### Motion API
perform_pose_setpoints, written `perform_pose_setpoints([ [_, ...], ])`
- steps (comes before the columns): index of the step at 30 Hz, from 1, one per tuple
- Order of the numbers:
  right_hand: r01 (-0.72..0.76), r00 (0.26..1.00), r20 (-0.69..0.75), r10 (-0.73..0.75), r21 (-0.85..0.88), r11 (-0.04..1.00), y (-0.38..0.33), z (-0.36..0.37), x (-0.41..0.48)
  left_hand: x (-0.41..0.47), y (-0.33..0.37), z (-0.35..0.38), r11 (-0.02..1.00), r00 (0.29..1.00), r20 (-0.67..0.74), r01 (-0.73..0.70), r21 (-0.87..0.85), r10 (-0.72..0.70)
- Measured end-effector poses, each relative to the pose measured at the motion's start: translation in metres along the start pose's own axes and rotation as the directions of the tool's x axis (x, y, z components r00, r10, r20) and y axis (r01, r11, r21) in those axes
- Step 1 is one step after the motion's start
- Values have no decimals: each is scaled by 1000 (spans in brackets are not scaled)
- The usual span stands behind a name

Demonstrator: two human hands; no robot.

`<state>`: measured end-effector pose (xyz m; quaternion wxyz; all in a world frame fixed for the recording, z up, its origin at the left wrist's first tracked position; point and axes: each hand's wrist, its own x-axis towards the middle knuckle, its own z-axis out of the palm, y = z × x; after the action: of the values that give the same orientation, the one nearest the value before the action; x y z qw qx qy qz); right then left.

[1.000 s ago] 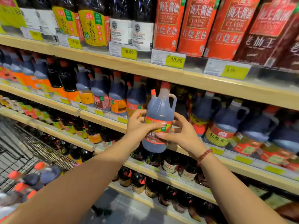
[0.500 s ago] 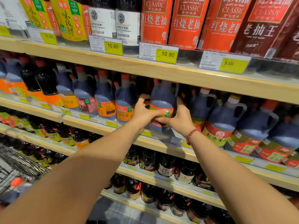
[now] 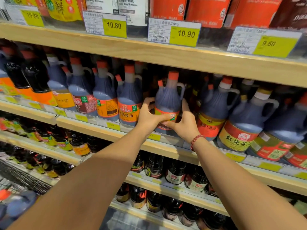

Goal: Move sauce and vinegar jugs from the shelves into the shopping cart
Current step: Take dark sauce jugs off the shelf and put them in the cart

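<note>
A dark sauce jug (image 3: 168, 98) with a red cap, a side handle and an orange-red label stands upright in the row on the middle shelf (image 3: 93, 126). My left hand (image 3: 148, 117) grips its left side, the thumb lying across the label. On its right side my right hand (image 3: 185, 126), a red bead bracelet at the wrist, grips the lower body. The jug's base is hidden behind my hands. The wire shopping cart (image 3: 23, 180) shows at the lower left, with blurred red-capped jugs (image 3: 18, 203) in it.
Similar handled jugs (image 3: 128, 100) stand close on both sides of the held one. The wooden shelf above (image 3: 166, 55) carries price tags and tall red cartons. Lower shelves hold small dark bottles (image 3: 176, 175).
The jug was held out in front of the shelf a second ago; both hands have carried it up and back into the row. The view has moved closer to the shelf.
</note>
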<state>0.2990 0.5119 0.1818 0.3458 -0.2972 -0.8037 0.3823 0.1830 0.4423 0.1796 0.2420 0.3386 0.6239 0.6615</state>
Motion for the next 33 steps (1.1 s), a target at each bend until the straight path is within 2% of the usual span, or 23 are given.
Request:
perform_pose_setpoints([
  [4,6,999,-36,-7,-30,1000,6,3,0,5,-7,0,1000,1000,8,-22,20,22],
  [7,-19,993,-120,11,-64,998,2,4,-3,3,-5,1,990,998,-13,-62,124,64],
  [10,-20,982,-188,1,-95,995,0,9,-4,1,-2,6,967,987,-75,-119,227,140],
  [13,-30,974,-226,4,-113,993,7,15,1,6,0,14,961,978,-126,-129,246,163],
  [16,-29,965,-261,-7,-133,991,14,18,13,19,-2,22,971,976,-167,-104,217,142],
  [21,-94,964,-260,63,-108,990,24,16,46,48,-7,37,989,977,-166,-121,81,134],
  [27,42,949,-310,-57,-55,998,46,19,73,74,-22,45,989,963,-232,-145,-11,138],
  [33,95,938,-335,-82,22,995,54,22,92,92,-30,49,974,947,-258,-216,-74,190],
])
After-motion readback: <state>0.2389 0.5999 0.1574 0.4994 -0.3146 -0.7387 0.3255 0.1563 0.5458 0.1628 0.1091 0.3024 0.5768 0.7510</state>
